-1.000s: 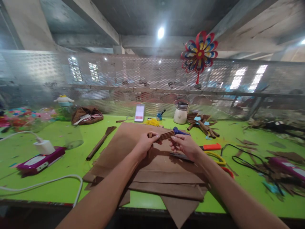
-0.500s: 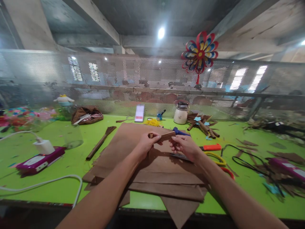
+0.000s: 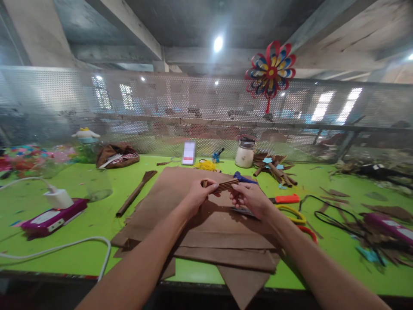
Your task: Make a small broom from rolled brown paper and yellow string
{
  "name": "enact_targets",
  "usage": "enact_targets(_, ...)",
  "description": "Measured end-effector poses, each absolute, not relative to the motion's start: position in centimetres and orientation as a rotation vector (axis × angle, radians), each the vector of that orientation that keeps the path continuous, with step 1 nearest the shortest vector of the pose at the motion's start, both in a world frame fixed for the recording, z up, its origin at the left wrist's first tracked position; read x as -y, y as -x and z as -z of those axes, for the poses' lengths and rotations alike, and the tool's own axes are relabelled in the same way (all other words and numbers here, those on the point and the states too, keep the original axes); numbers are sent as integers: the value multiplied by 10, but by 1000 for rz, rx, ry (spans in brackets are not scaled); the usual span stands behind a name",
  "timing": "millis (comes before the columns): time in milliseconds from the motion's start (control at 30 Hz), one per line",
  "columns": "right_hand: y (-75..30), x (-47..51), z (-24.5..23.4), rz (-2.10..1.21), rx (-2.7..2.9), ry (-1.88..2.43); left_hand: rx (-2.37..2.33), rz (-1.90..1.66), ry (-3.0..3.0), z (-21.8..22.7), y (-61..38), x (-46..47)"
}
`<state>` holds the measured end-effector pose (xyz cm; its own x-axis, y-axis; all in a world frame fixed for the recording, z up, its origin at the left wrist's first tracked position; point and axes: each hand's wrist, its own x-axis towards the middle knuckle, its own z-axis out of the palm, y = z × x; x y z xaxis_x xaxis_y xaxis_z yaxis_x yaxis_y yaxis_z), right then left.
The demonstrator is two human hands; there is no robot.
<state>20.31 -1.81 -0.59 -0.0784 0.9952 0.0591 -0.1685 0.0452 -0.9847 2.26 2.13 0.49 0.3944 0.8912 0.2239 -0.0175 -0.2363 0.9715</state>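
Between my two hands is a short brown pleated paper strip (image 3: 226,185), its folds running lengthwise. My left hand (image 3: 199,194) pinches its left end with thumb and fingers. At the right end, my right hand (image 3: 247,196) grips it with the fingertips, the other fingers curled. Below them lies a stack of brown paper sheets (image 3: 193,224) with uneven edges. Scissors with red and yellow handles (image 3: 295,214) lie partly under my right forearm. A dark blue-handled tool (image 3: 245,178) rests just behind my right hand.
Left of the paper lies a rolled brown paper stem (image 3: 137,193). A purple power strip (image 3: 54,218) with a white charger stands further left. Behind are a phone (image 3: 189,153), yellow string (image 3: 207,165), a white jar (image 3: 245,153) and several brown paper pieces (image 3: 277,170). A black cable (image 3: 335,215) lies right.
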Motion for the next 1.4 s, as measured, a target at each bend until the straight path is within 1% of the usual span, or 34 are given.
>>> enact_targets(967, -202, 18, 7, -1272, 1151, 965, -785, -1031, -1495, -7, -27, -20)
enact_targets(1200, -202, 18, 7, -1167, 1160, 919, -807, -1020, -1498, -7, -25, -20)
enact_targets(1400, -203, 21, 3, -1198, 1154, 809, -781, -996, -1579, -3, -22, -21)
